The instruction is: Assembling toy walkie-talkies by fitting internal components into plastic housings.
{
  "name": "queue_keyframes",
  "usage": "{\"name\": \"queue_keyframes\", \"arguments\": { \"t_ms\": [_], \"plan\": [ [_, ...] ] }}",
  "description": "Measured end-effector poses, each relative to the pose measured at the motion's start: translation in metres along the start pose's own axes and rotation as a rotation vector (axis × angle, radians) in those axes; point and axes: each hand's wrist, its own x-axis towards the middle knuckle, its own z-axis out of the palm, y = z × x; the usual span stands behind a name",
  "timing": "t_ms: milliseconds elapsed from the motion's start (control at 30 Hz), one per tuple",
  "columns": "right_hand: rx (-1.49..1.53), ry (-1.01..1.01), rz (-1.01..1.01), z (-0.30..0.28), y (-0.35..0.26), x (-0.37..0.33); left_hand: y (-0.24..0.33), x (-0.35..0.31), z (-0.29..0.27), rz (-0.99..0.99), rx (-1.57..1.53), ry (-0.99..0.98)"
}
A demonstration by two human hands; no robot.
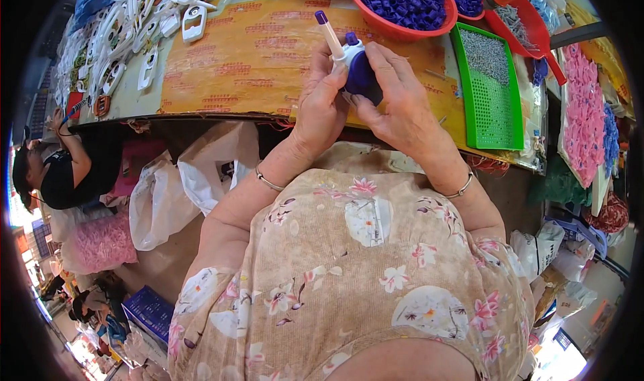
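Observation:
Over the table's near edge, both my hands hold a small plastic assembly (362, 72) with a dark purple rounded body and a white upper part. A cream rod with a purple tip (329, 33) sticks up from it, leaning left, and a short purple knob stands beside the rod. My left hand (323, 102) is closed round its left side, the thumb against the white part. My right hand (397, 96) grips the right side, with fingers over the top and thumb low at the front. Its underside is hidden by my fingers.
A red bowl of purple parts (389, 32) stands behind my hands. On the right lie a green tray of small metal screws (516, 116) and a red scoop (520, 15). White plastic pieces (144, 22) pile up on the left, where another person (60, 166) sits.

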Motion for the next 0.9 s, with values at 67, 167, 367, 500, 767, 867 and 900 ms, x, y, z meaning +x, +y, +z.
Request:
{"name": "queue_keyframes", "arguments": {
  "t_ms": [67, 167, 367, 500, 767, 867, 900],
  "plan": [
    [-0.013, -0.004, -0.031, -0.002, 0.002, 0.0, -0.002, -0.001, 0.003, -0.006, -0.033, 0.059],
    [0.021, 0.014, -0.052, -0.003, 0.003, 0.003, -0.003, 0.001, -0.004, -0.061, 0.08, 0.072],
    [0.752, 0.038, 0.42, 0.008, 0.019, -0.011, 0.01, 0.009, -0.015, -0.131, -0.194, 0.042],
    [0.573, 0.109, 0.301, 0.005, 0.012, -0.017, 0.016, 0.002, -0.024, -0.064, 0.011, 0.01],
    [0.338, 0.262, 0.074, -0.007, -0.001, -0.003, 0.027, 0.002, -0.026, -0.101, 0.09, -0.021],
    [0.45, 0.043, 0.128, -0.021, -0.001, 0.001, 0.025, 0.0, -0.021, -0.073, 0.283, -0.121],
    [0.449, 0.041, 0.126, -0.022, 0.004, 0.0, 0.027, 0.001, -0.021, -0.107, 0.318, -0.124]
  ]
}}
